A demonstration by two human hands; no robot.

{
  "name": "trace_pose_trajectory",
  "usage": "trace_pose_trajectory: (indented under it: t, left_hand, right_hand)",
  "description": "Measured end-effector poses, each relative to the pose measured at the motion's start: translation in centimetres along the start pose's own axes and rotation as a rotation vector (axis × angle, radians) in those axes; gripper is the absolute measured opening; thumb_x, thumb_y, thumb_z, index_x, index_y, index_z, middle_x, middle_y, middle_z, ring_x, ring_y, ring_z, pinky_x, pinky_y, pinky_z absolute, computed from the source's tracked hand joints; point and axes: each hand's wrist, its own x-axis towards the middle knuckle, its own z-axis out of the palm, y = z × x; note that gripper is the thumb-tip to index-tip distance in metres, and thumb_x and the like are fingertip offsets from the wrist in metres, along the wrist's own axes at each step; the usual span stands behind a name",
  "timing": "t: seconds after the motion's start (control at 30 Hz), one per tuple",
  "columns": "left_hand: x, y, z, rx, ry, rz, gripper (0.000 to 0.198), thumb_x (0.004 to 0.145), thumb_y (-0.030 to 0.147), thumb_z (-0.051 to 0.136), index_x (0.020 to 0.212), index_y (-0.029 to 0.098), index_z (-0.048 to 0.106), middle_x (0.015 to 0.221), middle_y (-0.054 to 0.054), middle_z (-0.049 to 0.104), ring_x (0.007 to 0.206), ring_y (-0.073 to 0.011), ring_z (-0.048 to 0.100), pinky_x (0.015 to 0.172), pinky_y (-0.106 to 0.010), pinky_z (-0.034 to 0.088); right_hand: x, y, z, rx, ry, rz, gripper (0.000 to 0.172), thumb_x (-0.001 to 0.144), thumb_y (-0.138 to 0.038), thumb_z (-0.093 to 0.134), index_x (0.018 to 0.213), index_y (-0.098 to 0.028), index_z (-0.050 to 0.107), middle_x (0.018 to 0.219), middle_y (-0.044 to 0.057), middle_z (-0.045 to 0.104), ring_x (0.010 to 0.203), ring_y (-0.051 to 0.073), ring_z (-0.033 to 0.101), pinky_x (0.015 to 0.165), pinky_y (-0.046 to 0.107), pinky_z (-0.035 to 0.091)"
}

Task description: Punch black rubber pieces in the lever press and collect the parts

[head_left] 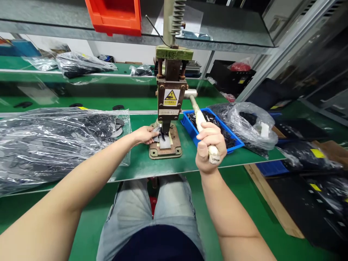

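Note:
A hand press (pixel 170 95) with a yellow warning label stands on the green bench (pixel 141 165). My right hand (pixel 210 146) is wrapped around the pale grip of the press lever (pixel 198 114), which slopes down toward me. My left hand (pixel 145 135) rests at the press base (pixel 165 146), fingers pinched on a small dark flat part (pixel 157 135) lying under the ram.
A large clear plastic bag of dark parts (pixel 51 143) lies at the left. A blue tray of small black pieces (pixel 212 128) sits right of the press, with another plastic bag (pixel 248 123) beyond it. An orange bin (pixel 115 16) is on the shelf above. My knees are under the bench edge.

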Motion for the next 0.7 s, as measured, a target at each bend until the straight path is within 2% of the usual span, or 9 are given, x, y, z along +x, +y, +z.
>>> trace_pose_trajectory:
  t: [0.13,0.23,0.4,0.5,0.57,0.63,0.7]
  left_hand:
    - [0.0,-0.3,0.1,-0.089,-0.016,-0.104,0.033,0.085,0.043,0.089,0.082,0.018,0.068,0.056,-0.002,0.069,0.039,-0.0099,0.055,0.041,-0.019,0.041]
    - [0.0,-0.5,0.1,-0.155,-0.024,-0.179,0.032,0.09,0.044,0.086,0.085,0.017,0.069,0.062,-0.006,0.075,0.042,-0.0109,0.06,0.043,-0.02,0.046]
    - [-0.2,-1.1,0.4,-0.206,-0.012,-0.181,0.039,0.088,0.051,0.086,0.084,0.017,0.067,0.066,-0.007,0.077,0.046,-0.0129,0.065,0.047,-0.022,0.052]
    - [-0.5,-1.2,0.8,-0.216,-0.011,-0.149,0.042,0.089,0.055,0.084,0.084,0.018,0.064,0.067,-0.007,0.077,0.044,-0.0115,0.064,0.045,-0.021,0.048]
    - [-0.9,-1.2,1.0,-0.217,-0.007,-0.105,0.043,0.092,0.056,0.08,0.085,0.018,0.062,0.07,-0.006,0.078,0.043,-0.0102,0.062,0.043,-0.02,0.044]
    - [-1.5,-1.2,1.1,-0.222,0.001,-0.052,0.044,0.094,0.058,0.077,0.085,0.018,0.06,0.069,-0.005,0.077,0.043,-0.0092,0.061,0.043,-0.019,0.042]
    - [-2.7,-1.2,0.9,-0.234,0.009,0.015,0.048,0.092,0.061,0.077,0.083,0.018,0.059,0.068,-0.004,0.075,0.044,-0.0088,0.06,0.044,-0.019,0.042]
  right_hand:
    - [0.1,0.1,0.3,0.01,0.028,0.003,0.021,0.096,-0.041,0.067,0.083,-0.028,0.058,0.08,0.001,0.063,0.106,0.029,0.072,0.104,0.062,0.057]
    - [-0.1,0.2,0.6,0.029,0.057,-0.002,0.023,0.095,-0.042,0.068,0.082,-0.027,0.058,0.079,0.001,0.062,0.103,0.029,0.071,0.103,0.062,0.057]
    - [0.6,-0.1,0.9,0.023,0.078,-0.024,0.023,0.096,-0.042,0.068,0.083,-0.028,0.058,0.077,0.001,0.06,0.099,0.029,0.071,0.101,0.065,0.059]
    - [4.2,-0.5,1.4,0.053,0.078,-0.066,0.02,0.097,-0.045,0.069,0.095,-0.027,0.063,0.088,0.001,0.062,0.099,0.025,0.072,0.101,0.062,0.062]
    - [7.9,-0.5,1.9,0.068,0.041,-0.081,0.03,0.1,-0.052,0.065,0.113,-0.026,0.065,0.104,0.002,0.065,0.107,0.023,0.073,0.102,0.054,0.063]
    - [11.4,0.0,2.2,0.061,-0.041,-0.08,0.044,0.102,-0.057,0.059,0.132,-0.024,0.06,0.122,0.003,0.066,0.12,0.023,0.072,0.107,0.046,0.059]
    - [13.2,1.0,2.1,0.02,-0.056,-0.072,0.049,0.104,-0.056,0.055,0.141,-0.024,0.055,0.134,0.005,0.066,0.127,0.022,0.071,0.113,0.042,0.055]
